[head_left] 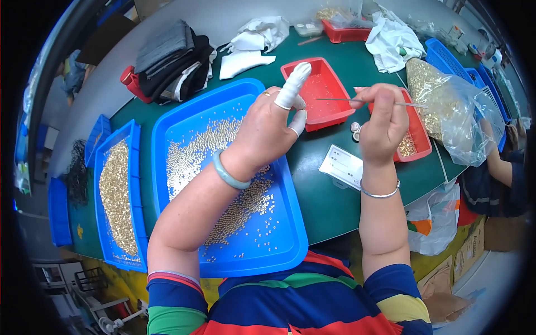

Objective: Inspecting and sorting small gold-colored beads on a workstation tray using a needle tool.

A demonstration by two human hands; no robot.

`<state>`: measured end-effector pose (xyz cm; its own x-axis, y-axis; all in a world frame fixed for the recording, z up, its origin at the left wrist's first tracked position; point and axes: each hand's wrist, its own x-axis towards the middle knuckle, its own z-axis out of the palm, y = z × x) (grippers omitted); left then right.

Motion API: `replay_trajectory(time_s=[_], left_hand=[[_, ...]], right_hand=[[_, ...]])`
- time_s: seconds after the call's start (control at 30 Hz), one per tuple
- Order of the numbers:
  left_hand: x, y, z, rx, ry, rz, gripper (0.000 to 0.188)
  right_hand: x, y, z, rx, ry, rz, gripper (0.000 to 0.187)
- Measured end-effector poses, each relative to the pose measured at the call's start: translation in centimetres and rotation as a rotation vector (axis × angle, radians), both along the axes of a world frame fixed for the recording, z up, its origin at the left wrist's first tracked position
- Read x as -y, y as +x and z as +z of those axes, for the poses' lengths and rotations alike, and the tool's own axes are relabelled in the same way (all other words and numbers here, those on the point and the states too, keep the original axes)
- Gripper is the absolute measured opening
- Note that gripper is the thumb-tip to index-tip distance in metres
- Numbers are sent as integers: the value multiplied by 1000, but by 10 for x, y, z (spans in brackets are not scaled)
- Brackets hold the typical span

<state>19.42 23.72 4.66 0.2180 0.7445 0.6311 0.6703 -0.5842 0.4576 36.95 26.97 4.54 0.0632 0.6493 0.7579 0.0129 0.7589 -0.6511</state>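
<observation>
My right hand [384,120] is closed round a thin metal rod [335,100], held level; its tip reaches left over a red tray [340,92] with small bits at the bottom. My left hand [268,125] is held over the far right of a big blue tray [282,245], near that red tray. White finger cots [293,86] cover its index finger and thumb, which are apart, and I see nothing in it. Many small gold beads [240,215] lie spread in the blue tray. A second red tray [424,146] with gold pieces [406,146] is partly behind my right hand.
A narrow blue tray [137,195] of gold pieces stands at left. A white card [341,166] lies on the green table [329,209]. Folded clothes [173,58] and white cloths [393,39] lie at the back. A clear bag [441,106] and another person's arm [497,162] are at right.
</observation>
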Motion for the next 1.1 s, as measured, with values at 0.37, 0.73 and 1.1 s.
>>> replay_trajectory(time_s=[0.37, 0.73, 1.1], left_hand=[[-40, 21, -16, -34, 49, -20, 79], [-44, 19, -18, -27, 32, -29, 75], [-51, 20, -18, -81, 126, -68, 72]], right_hand=[[-23, 11, -12, 199, 160, -82, 26], [-26, 5, -15, 307, 219, -122, 23], [-26, -1, -16, 313, 200, -107, 23]])
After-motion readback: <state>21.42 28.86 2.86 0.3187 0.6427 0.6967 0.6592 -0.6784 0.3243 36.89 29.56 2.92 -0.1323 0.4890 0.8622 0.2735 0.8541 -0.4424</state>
